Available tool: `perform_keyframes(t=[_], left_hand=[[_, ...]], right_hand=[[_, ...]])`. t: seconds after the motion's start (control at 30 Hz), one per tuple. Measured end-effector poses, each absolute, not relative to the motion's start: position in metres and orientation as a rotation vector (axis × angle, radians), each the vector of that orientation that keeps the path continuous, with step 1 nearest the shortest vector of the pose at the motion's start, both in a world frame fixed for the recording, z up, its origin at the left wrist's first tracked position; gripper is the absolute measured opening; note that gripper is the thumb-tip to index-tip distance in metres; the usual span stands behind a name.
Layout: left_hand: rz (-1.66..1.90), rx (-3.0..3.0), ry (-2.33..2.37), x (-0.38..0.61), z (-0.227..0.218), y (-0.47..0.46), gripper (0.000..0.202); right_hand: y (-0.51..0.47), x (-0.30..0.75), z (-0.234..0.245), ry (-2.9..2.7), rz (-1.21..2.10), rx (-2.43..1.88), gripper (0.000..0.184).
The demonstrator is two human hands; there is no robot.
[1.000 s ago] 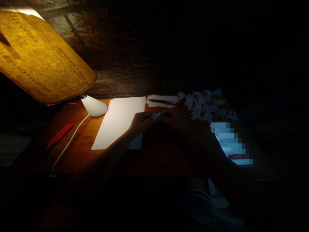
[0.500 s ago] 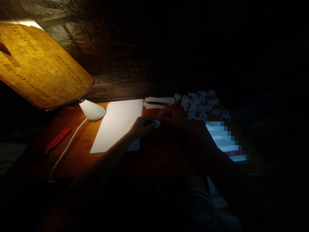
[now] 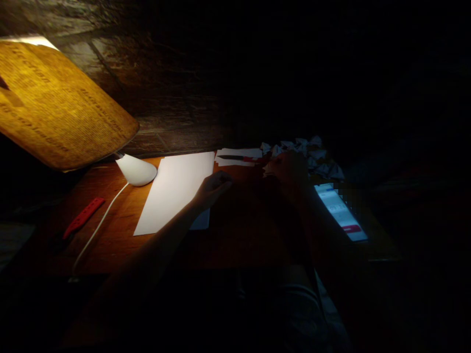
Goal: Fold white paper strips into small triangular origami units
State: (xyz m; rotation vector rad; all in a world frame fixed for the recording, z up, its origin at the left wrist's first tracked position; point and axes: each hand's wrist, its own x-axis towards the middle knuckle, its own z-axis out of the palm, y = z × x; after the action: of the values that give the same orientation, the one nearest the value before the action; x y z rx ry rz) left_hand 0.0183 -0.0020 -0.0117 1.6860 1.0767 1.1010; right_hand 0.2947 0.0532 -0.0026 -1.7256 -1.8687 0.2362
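My left hand [image 3: 213, 187] hovers over the right edge of a stack of white paper sheets [image 3: 180, 189], its fingers loosely bent and no object visible at the tips. In dim light, my right hand [image 3: 286, 171] reaches over the near left side of a pile of small folded paper pieces [image 3: 319, 156]. Its fingers look curled, but whatever they hold is hidden in shadow. A knife [image 3: 230, 157] with a dark blade and red handle lies on smaller paper sheets [image 3: 235, 152], just left of that hand.
A lamp with a yellow printed shade [image 3: 69, 108] and white base [image 3: 137, 170] stands at left, its cord [image 3: 101, 223] trailing frontward. A red-handled tool [image 3: 84, 217] lies on the wooden table [image 3: 117, 245]. A lit phone [image 3: 340, 212] lies to the right.
Both hands were together at a small white folded paper. They have parted: my right hand has moved right to the pile, and the left stays near the sheets without the paper.
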Motion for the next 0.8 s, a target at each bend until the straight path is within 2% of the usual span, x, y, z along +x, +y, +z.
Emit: perform_keyframes(t=[0.1, 0.2, 0.4, 0.53, 0.63, 0.8], left_hand=[[1.111, 1.686, 1.079, 0.018, -0.013, -0.002, 0.024], [1.110, 1.686, 1.101, 0.018, -0.014, -0.001, 0.023], [1.110, 1.704, 1.098, 0.018, -0.015, -0.001, 0.020], [1.097, 1.697, 1.097, 0.018, -0.014, -0.001, 0.021], [1.074, 1.706, 1.101, 0.018, -0.014, 0.000, 0.021], [1.062, 1.723, 1.133, 0.016, -0.018, 0.003, 0.021]], right_hand=[[0.053, 0.297, 0.003, -1.695, 0.146, -1.841, 0.020], [0.052, 0.298, 0.013, -1.613, 0.084, -1.837, 0.023], [0.041, 0.272, 0.008, -1.816, 0.284, -1.576, 0.014], [0.030, 0.241, -0.004, -1.922, 0.416, -1.334, 0.033], [0.022, 0.228, -0.006, -1.995, 0.509, -1.368, 0.042], [0.011, 0.228, 0.004, -2.105, 0.399, -1.617, 0.035]])
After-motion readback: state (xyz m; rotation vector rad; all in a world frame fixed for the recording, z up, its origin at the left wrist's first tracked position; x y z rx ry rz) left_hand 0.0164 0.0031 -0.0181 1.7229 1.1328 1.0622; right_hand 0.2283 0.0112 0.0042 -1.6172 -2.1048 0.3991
